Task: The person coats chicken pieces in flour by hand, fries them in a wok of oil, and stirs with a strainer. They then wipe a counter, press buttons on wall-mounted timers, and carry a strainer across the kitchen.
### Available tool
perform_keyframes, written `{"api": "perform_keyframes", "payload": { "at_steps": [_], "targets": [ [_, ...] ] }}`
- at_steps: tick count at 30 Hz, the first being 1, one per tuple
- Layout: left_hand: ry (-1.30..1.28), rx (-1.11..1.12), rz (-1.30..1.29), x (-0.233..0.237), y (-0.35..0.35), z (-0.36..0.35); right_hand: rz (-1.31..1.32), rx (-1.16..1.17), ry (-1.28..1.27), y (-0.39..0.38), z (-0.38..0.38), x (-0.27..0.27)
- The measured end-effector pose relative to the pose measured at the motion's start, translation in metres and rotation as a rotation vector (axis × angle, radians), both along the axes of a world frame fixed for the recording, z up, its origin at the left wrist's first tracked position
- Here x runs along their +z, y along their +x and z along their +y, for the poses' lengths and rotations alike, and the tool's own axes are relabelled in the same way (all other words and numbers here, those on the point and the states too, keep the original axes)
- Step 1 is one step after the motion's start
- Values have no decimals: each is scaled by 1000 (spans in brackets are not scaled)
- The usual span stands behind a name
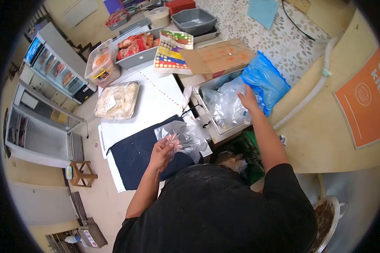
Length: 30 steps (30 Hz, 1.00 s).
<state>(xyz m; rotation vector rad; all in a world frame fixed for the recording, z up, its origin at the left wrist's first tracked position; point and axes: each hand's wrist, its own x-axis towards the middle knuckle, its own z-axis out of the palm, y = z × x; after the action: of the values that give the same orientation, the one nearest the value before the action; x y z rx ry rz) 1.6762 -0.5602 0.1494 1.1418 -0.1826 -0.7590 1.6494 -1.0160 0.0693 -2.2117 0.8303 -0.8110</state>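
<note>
My left hand (161, 154) is closed on a clear plastic bag (182, 137) with something pinkish showing in it, over a dark blue cloth (133, 158) on the white table (150, 90). To the right, my right hand (248, 98) reaches into a metal tray of clear plastic bags (226, 103); its fingers rest at the bags' right edge, and whether they grip one is hard to tell. A blue plastic bag (266, 80) lies against the tray's right side, beside that hand.
Behind are a foil tray with a clear cover (118, 100), a plastic tub (102, 63), a grey bin (141, 57) of red packets, a patterned bag (173, 52), flattened cardboard (223, 55) and a grey basin (194, 21). A hose (304, 101) runs along the right wall.
</note>
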Motion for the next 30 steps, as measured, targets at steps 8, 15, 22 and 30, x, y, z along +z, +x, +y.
{"api": "perform_keyframes", "payload": {
  "at_steps": [8, 15, 22, 30],
  "targets": [
    [327, 126, -219, -27, 0, 13, -118, 502, 462, -35, 142, 32],
    [421, -115, -681, -11, -4, -22, 205, 767, 568, -60, 269, 71],
    [446, -386, -762, -27, 12, -22, 102, 768, 933, -70, 256, 26],
    [745, 128, -972, -196, 74, 161, 267, 460, 529, -3, 218, -76]
  ]
}}
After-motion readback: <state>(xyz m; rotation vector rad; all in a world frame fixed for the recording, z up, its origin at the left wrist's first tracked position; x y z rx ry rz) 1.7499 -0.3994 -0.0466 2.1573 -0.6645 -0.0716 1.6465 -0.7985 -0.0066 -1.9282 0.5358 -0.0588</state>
